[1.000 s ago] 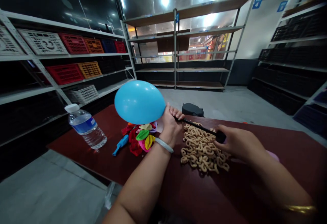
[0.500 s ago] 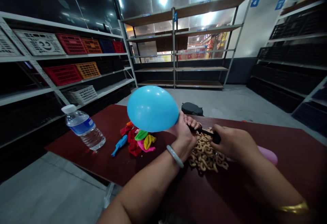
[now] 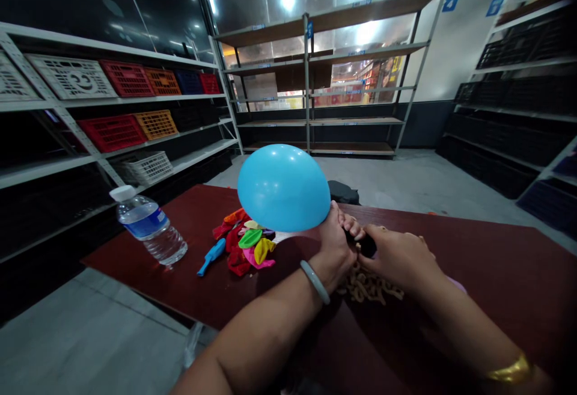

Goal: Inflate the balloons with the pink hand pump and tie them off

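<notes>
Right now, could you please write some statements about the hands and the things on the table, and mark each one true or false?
1. The left hand is at the narrow end of the blue balloon. True.
2. The water bottle is lying on its side. False: the water bottle stands upright on the table.
3. The right hand holds a black tool. True.
4. Both bangles are on the same arm. False: the gold bangle is on the right one, the pale bangle on the left.
5. The limp balloons lie between the bottle and the curly brown pieces. True.
</notes>
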`<state>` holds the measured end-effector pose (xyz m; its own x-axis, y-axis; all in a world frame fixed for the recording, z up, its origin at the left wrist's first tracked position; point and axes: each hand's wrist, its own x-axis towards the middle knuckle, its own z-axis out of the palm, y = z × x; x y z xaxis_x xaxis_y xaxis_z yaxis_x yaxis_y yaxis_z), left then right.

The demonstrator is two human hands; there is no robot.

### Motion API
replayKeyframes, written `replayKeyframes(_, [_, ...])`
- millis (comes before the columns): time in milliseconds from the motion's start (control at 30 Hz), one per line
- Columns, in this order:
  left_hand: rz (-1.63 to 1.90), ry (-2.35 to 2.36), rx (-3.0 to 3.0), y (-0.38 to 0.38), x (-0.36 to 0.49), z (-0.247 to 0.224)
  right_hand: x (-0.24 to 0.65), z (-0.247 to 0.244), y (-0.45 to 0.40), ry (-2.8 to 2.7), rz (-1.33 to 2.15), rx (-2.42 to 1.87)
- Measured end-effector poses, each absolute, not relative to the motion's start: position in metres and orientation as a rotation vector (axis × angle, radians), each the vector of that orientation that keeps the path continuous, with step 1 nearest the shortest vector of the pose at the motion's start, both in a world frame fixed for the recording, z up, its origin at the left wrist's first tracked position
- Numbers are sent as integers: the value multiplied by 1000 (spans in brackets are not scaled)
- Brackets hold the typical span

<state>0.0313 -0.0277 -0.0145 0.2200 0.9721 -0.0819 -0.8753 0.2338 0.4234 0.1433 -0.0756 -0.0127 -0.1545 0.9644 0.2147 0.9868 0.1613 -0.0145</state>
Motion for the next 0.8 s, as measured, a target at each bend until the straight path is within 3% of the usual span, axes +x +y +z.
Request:
replayKeyframes(333, [1418, 358, 220, 12, -22, 11, 188, -11, -66, -2269, 134, -1904])
replayKeyframes(600, [1464, 271, 228, -1, -10, 9, 192, -9, -71, -2272, -214, -1915])
replayKeyframes(800, [1368, 293, 280, -22, 20, -3, 169, -6, -76, -2315, -286, -1819])
